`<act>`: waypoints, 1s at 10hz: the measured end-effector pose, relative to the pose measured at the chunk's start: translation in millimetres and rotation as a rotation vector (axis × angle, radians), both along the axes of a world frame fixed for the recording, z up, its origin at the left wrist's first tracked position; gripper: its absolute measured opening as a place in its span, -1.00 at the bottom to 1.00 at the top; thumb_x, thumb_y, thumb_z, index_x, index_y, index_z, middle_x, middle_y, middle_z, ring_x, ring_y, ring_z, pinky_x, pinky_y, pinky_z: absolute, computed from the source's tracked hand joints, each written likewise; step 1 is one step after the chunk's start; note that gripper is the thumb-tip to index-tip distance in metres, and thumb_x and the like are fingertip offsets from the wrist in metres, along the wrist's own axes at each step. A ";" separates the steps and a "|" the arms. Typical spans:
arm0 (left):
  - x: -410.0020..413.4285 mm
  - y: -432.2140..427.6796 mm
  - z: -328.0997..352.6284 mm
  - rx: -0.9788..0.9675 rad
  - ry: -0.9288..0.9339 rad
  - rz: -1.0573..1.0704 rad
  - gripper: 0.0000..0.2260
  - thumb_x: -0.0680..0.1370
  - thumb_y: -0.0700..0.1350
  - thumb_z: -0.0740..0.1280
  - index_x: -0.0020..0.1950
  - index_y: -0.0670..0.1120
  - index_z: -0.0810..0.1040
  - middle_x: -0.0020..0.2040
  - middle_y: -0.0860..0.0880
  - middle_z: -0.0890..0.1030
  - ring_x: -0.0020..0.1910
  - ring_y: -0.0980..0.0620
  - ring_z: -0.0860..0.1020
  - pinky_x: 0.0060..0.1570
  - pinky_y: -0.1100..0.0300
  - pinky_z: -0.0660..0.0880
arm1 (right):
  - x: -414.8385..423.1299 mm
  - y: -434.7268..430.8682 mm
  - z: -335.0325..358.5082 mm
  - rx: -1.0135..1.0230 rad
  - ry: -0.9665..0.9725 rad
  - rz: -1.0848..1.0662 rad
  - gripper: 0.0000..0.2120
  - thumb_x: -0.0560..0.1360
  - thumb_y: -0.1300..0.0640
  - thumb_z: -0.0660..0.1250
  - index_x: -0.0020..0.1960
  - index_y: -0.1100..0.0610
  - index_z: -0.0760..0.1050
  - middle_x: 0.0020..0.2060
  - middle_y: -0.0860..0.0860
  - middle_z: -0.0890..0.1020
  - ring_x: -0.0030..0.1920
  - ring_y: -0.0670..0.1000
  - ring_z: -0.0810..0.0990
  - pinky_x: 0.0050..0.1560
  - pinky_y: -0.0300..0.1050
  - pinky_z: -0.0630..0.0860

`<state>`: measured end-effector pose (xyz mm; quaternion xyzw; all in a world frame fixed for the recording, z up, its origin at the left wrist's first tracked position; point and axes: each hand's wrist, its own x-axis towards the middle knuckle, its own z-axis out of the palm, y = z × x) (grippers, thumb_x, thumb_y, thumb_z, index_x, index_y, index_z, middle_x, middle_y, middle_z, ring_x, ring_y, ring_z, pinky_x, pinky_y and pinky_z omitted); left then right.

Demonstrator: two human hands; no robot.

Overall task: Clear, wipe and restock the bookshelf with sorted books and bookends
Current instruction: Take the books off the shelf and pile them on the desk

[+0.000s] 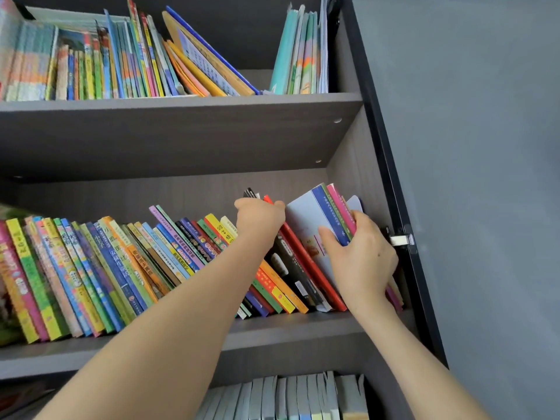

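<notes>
Both bare forearms reach up to the right end of the middle shelf (288, 327) of a grey bookshelf. The left arm runs on a long diagonal from the lower left, nearly straight, and the left hand (260, 218) sits with its back to the camera on the top edges of the black and red books (288, 268). Its fingers are hidden behind those books, but they seem to be hooked over the tops, gripping them. These books lean to the left, as does the whole colourful row of books (106, 268) that fills the shelf to the left of them.

The right arm comes up more steeply from the lower right, with the wrist bent slightly inward. The right hand (362, 259) holds a small bundle of books (327, 213) at the far right of the same shelf, just beside the cabinet's side wall. The thumb lies across the pale blue cover and blue spine, and the fingers curl round the pink and green spines on the far side. The bundle touches the red book on its left and tilts the same way.

On the upper shelf (181, 101) stand more slanting picture books (121, 62) and, apart from them, a teal group (300, 56) against the right wall. Below, a lower row (288, 395) shows its page edges. A metal hinge (401, 239) sits on the dark door frame just to the right of the right hand.
</notes>
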<state>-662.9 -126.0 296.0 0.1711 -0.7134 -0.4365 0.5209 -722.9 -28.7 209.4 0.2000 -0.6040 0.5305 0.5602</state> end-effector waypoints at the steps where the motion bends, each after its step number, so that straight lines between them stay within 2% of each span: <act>1: 4.7 0.4 -7.8 0.007 0.090 0.015 -0.67 0.57 -0.12 0.27 0.23 -0.27 0.31 0.19 -0.22 0.51 0.14 -0.22 0.53 0.10 0.00 0.51 | 0.7 1.5 0.1 -0.022 -0.009 0.011 -0.59 0.45 -0.11 0.39 0.13 0.17 0.52 -0.08 0.02 0.64 -0.15 0.08 0.62 -0.24 -0.21 0.30; 2: 14.1 -1.6 -21.8 -0.013 0.195 0.051 -0.86 0.54 -0.19 0.28 0.00 -0.21 0.36 0.12 -0.28 0.56 0.09 -0.24 0.56 -0.01 0.03 0.49 | 1.9 4.8 1.9 -0.057 -0.026 0.040 -0.54 0.46 -0.14 0.38 0.17 0.18 0.49 -0.02 0.04 0.64 -0.10 0.11 0.63 -0.18 -0.17 0.36; 3: 26.0 1.2 -25.8 -0.084 0.216 0.121 -0.84 0.56 -0.18 0.26 -0.02 -0.21 0.29 0.03 -0.24 0.54 0.04 -0.20 0.55 -0.14 0.15 0.36 | 12.5 10.8 1.3 -0.076 -0.029 0.066 -0.48 0.46 -0.19 0.34 0.23 0.17 0.46 0.06 0.04 0.62 -0.01 0.08 0.63 -0.11 -0.16 0.42; 4: 48.1 11.4 -20.7 -0.163 0.213 0.133 -0.77 0.58 -0.13 0.23 0.12 -0.25 0.31 0.05 -0.19 0.52 -0.12 -0.10 0.49 -0.28 0.16 0.36 | 33.4 21.3 -0.6 -0.114 -0.036 0.104 -0.51 0.47 -0.18 0.33 0.22 0.15 0.45 0.07 0.01 0.61 -0.04 0.03 0.60 -0.11 -0.23 0.33; 5: 73.1 15.9 -10.6 -0.261 0.203 0.169 -0.68 0.57 -0.09 0.24 0.23 -0.25 0.34 0.06 -0.14 0.50 -0.07 -0.09 0.50 -0.31 0.20 0.35 | 56.2 32.4 -4.8 -0.176 -0.045 0.122 -0.56 0.47 -0.16 0.34 0.18 0.13 0.45 0.02 -0.02 0.61 -0.16 -0.04 0.48 -0.13 -0.23 0.27; 6: 92.5 22.6 -4.4 -0.330 0.192 0.152 -0.67 0.55 -0.08 0.26 0.22 -0.25 0.38 -0.08 -0.06 0.46 -0.14 -0.04 0.46 -0.30 0.17 0.33 | 69.2 44.4 -4.0 -0.224 -0.103 0.114 -0.55 0.47 -0.16 0.34 0.19 0.14 0.43 0.05 0.02 0.60 -0.10 0.05 0.52 -0.12 -0.15 0.34; 7: 98.4 29.2 -8.2 -0.328 0.157 0.137 -0.70 0.53 -0.07 0.27 0.17 -0.22 0.38 -0.13 -0.02 0.43 -0.12 -0.04 0.45 -0.19 0.17 0.34 | 75.9 50.4 0.4 -0.207 -0.207 0.092 -0.53 0.49 -0.15 0.33 0.20 0.17 0.40 0.08 0.07 0.59 0.00 0.17 0.56 -0.12 -0.11 0.32; 8: 91.9 35.2 -21.4 -0.215 0.106 0.053 -0.63 0.48 -0.14 0.36 0.20 -0.20 0.30 -0.08 -0.06 0.43 -0.07 -0.07 0.49 -0.20 0.15 0.40 | 80.3 46.1 8.0 -0.117 -0.259 0.067 -0.55 0.48 -0.11 0.36 0.18 0.17 0.37 0.04 0.08 0.58 -0.03 0.19 0.57 -0.18 -0.09 0.32; 9: 82.9 44.3 -42.8 -0.188 0.060 -0.012 -0.54 0.43 -0.26 0.39 0.22 -0.15 0.24 -0.15 -0.03 0.44 -0.11 -0.07 0.52 -0.39 0.21 0.35 | 85.7 40.3 11.8 0.022 -0.267 0.038 -0.53 0.47 -0.11 0.36 0.18 0.16 0.31 0.06 0.10 0.57 -0.01 0.17 0.58 -0.21 -0.11 0.38; 10: 77.6 56.1 -56.3 -0.181 0.058 -0.112 -0.39 0.45 -0.20 0.36 0.42 0.01 0.16 -0.03 -0.03 0.54 -0.09 -0.03 0.55 -0.26 0.22 0.43 | 92.7 42.4 8.7 0.184 -0.297 0.030 -0.50 0.49 -0.16 0.32 0.22 0.12 0.23 0.10 0.06 0.55 -0.10 0.07 0.52 -0.39 -0.22 0.22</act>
